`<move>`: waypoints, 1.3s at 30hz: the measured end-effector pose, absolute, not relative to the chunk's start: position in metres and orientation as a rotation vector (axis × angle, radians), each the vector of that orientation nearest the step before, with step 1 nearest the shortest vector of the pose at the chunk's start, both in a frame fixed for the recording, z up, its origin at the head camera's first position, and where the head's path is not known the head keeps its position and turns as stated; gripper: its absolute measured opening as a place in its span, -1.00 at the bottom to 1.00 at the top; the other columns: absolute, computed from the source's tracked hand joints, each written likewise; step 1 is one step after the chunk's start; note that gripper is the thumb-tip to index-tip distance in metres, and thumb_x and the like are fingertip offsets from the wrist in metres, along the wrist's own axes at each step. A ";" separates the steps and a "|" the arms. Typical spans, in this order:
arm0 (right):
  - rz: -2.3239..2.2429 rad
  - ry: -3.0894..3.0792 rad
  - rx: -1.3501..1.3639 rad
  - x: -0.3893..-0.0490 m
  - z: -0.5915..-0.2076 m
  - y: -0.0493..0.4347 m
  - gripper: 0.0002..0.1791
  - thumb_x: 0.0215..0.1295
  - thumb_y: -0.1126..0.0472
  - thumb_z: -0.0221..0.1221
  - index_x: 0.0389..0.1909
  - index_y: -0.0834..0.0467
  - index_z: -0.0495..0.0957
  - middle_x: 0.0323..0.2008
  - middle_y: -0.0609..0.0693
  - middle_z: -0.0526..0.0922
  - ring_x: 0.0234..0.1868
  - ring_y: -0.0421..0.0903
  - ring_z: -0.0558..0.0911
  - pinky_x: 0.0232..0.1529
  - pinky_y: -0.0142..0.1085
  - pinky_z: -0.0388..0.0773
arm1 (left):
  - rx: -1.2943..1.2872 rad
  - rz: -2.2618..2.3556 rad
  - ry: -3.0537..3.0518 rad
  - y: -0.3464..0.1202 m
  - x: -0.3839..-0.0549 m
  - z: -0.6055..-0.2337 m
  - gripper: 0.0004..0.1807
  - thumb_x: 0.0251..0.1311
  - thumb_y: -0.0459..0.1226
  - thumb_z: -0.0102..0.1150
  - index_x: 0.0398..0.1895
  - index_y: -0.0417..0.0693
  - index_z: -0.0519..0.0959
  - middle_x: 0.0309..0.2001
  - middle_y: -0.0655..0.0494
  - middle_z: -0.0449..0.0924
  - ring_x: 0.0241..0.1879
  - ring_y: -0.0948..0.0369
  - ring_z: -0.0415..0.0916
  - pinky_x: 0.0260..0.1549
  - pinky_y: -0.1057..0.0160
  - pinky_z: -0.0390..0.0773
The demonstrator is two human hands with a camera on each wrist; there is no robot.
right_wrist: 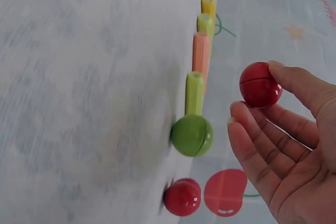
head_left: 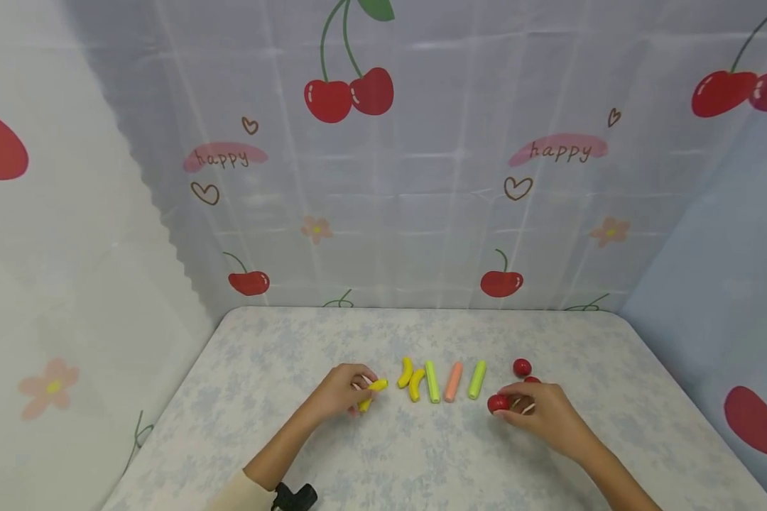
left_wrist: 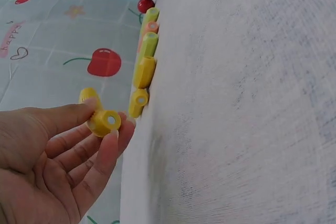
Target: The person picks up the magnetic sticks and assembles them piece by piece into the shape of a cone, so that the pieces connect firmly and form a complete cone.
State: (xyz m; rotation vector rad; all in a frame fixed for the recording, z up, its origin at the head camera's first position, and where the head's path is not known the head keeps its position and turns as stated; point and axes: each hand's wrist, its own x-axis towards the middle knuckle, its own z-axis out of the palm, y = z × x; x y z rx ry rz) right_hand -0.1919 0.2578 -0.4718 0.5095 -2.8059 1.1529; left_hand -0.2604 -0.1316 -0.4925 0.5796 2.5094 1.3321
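My left hand (head_left: 348, 390) pinches a curved yellow magnetic rod (left_wrist: 105, 123) between thumb and fingertips, with a pale disc showing at its end. The thumb covers part of this rod. Over on the right, my right hand (head_left: 543, 411) holds a glossy red ball (right_wrist: 261, 85) by thumb and fingers. Beneath that hand, a green ball (right_wrist: 192, 135) and a red ball (right_wrist: 182, 196) rest on the table. Between the hands lie two curved yellow rods (head_left: 417, 385), a light green rod (head_left: 432, 382), an orange-pink rod (head_left: 454, 382) and another light green rod (head_left: 477, 380).
Another red ball (head_left: 522, 367) sits just beyond the right hand. The pale mottled table (head_left: 396, 454) is bordered by a cherry-print curtain (head_left: 415, 199) at the back and sides. A black object (head_left: 296, 497) shows beside the left sleeve.
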 end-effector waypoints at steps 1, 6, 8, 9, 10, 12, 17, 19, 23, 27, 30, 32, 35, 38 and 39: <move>1.169 -2.802 0.511 -0.192 -0.472 0.255 -0.64 0.10 0.18 0.52 -0.11 0.25 0.72 -0.31 -0.08 0.74 -0.41 -0.28 0.65 -0.37 -0.42 0.66 | 0.576 1.357 2.506 -0.132 -0.259 -0.492 -0.74 0.31 -0.31 0.34 0.03 -0.17 0.67 -0.29 0.07 0.68 -0.57 0.11 0.62 -0.61 0.09 0.68; 1.242 -2.797 0.518 -0.191 -0.472 0.243 -0.65 0.11 0.12 0.51 -0.10 0.17 0.73 -0.29 -0.13 0.74 -0.40 -0.28 0.65 -0.36 -0.39 0.67 | 0.519 1.489 2.434 -0.134 -0.251 -0.492 -0.73 0.26 -0.34 0.39 0.01 -0.17 0.70 -0.26 0.06 0.66 -0.44 0.14 0.65 -0.53 0.07 0.71; 1.276 -2.801 0.517 -0.189 -0.472 0.237 -0.65 0.12 0.09 0.51 -0.10 0.14 0.74 -0.29 -0.15 0.74 -0.39 -0.26 0.65 -0.36 -0.37 0.67 | 0.489 1.543 2.369 -0.134 -0.248 -0.493 -0.76 0.24 -0.35 0.40 -0.03 -0.17 0.69 -0.27 0.05 0.68 -0.42 0.15 0.66 -0.49 0.09 0.72; 1.289 -2.804 0.514 -0.189 -0.472 0.235 -0.64 0.11 0.07 0.51 -0.10 0.13 0.74 -0.30 -0.16 0.74 -0.39 -0.26 0.65 -0.36 -0.37 0.67 | 0.476 1.570 2.329 -0.134 -0.246 -0.493 -0.76 0.23 -0.35 0.40 -0.05 -0.18 0.69 -0.28 0.04 0.69 -0.40 0.15 0.67 -0.47 0.10 0.73; 1.307 -2.808 0.507 -0.188 -0.472 0.232 -0.63 0.11 0.05 0.51 -0.10 0.12 0.74 -0.30 -0.16 0.73 -0.39 -0.25 0.64 -0.36 -0.37 0.67 | 0.463 1.592 2.290 -0.133 -0.244 -0.493 -0.77 0.23 -0.35 0.41 -0.06 -0.18 0.67 -0.28 0.04 0.71 -0.40 0.15 0.67 -0.46 0.11 0.73; 1.336 -2.813 0.489 -0.186 -0.471 0.227 -0.61 0.10 0.03 0.52 -0.09 0.12 0.74 -0.29 -0.16 0.73 -0.39 -0.24 0.64 -0.35 -0.37 0.66 | 0.430 1.634 2.200 -0.132 -0.241 -0.494 -0.76 0.24 -0.34 0.40 -0.06 -0.19 0.64 -0.28 0.03 0.73 -0.38 0.15 0.68 -0.46 0.14 0.72; 1.370 -2.808 0.505 -0.184 -0.470 0.214 -0.57 0.09 0.01 0.52 -0.07 0.13 0.74 -0.27 -0.15 0.74 -0.38 -0.24 0.65 -0.34 -0.39 0.67 | 0.378 1.675 2.044 -0.130 -0.229 -0.495 -0.66 0.26 -0.29 0.39 0.04 -0.22 0.58 -0.25 -0.03 0.77 -0.37 0.14 0.69 -0.45 0.19 0.71; 1.382 -2.794 0.533 -0.184 -0.472 0.210 -0.59 0.09 0.03 0.52 -0.07 0.13 0.74 -0.29 -0.16 0.74 -0.38 -0.23 0.66 -0.34 -0.38 0.68 | 0.369 1.681 2.022 -0.129 -0.224 -0.496 -0.61 0.25 -0.27 0.41 0.09 -0.23 0.58 -0.24 -0.04 0.77 -0.37 0.13 0.69 -0.45 0.20 0.71; 1.427 -2.779 0.587 -0.185 -0.475 0.202 -0.62 0.12 0.04 0.51 -0.07 0.11 0.74 -0.31 -0.19 0.74 -0.38 -0.23 0.66 -0.35 -0.35 0.69 | 0.369 1.699 1.987 -0.125 -0.214 -0.500 -0.60 0.22 -0.27 0.43 0.09 -0.25 0.63 -0.25 -0.05 0.77 -0.35 0.13 0.72 -0.45 0.22 0.72; 1.465 -2.786 0.634 -0.185 -0.476 0.193 -0.60 0.14 0.01 0.49 -0.04 0.10 0.74 -0.27 -0.19 0.74 -0.37 -0.23 0.67 -0.35 -0.34 0.69 | 0.407 1.702 1.938 -0.120 -0.206 -0.502 -0.66 0.23 -0.31 0.41 0.04 -0.24 0.63 -0.25 -0.09 0.77 -0.38 0.14 0.72 -0.47 0.25 0.72; 1.482 -2.780 0.662 -0.185 -0.475 0.185 -0.60 0.14 -0.01 0.49 -0.05 0.10 0.73 -0.27 -0.19 0.75 -0.36 -0.23 0.68 -0.35 -0.34 0.70 | 0.413 1.700 1.916 -0.116 -0.201 -0.502 -0.68 0.23 -0.34 0.41 0.02 -0.24 0.62 -0.26 -0.11 0.77 -0.40 0.14 0.72 -0.49 0.25 0.71; 1.496 -2.776 0.669 -0.186 -0.476 0.180 -0.60 0.14 0.00 0.49 -0.05 0.09 0.74 -0.28 -0.19 0.75 -0.36 -0.23 0.67 -0.35 -0.34 0.69 | 0.399 1.701 1.901 -0.113 -0.198 -0.502 -0.69 0.23 -0.36 0.40 0.01 -0.26 0.61 -0.27 -0.12 0.77 -0.41 0.14 0.72 -0.50 0.25 0.71; 1.532 -2.749 0.685 -0.186 -0.478 0.173 -0.61 0.15 0.03 0.49 -0.05 0.11 0.74 -0.26 -0.17 0.76 -0.36 -0.22 0.69 -0.36 -0.33 0.70 | 0.380 1.701 1.879 -0.111 -0.195 -0.504 -0.70 0.24 -0.35 0.40 0.00 -0.29 0.62 -0.29 -0.11 0.77 -0.41 0.15 0.72 -0.50 0.26 0.71; 1.576 -2.721 0.706 -0.187 -0.482 0.167 -0.63 0.18 0.05 0.48 -0.04 0.11 0.74 -0.23 -0.14 0.77 -0.36 -0.21 0.70 -0.35 -0.32 0.70 | 0.384 1.703 1.872 -0.109 -0.193 -0.506 -0.71 0.25 -0.35 0.39 -0.01 -0.29 0.64 -0.30 -0.11 0.77 -0.43 0.18 0.71 -0.50 0.28 0.70; 1.589 -2.717 0.714 -0.188 -0.484 0.166 -0.64 0.19 0.05 0.47 -0.04 0.10 0.74 -0.22 -0.14 0.77 -0.35 -0.21 0.70 -0.35 -0.31 0.70 | 0.382 1.704 1.872 -0.108 -0.193 -0.507 -0.71 0.25 -0.34 0.40 -0.01 -0.28 0.65 -0.30 -0.11 0.77 -0.44 0.19 0.71 -0.51 0.29 0.70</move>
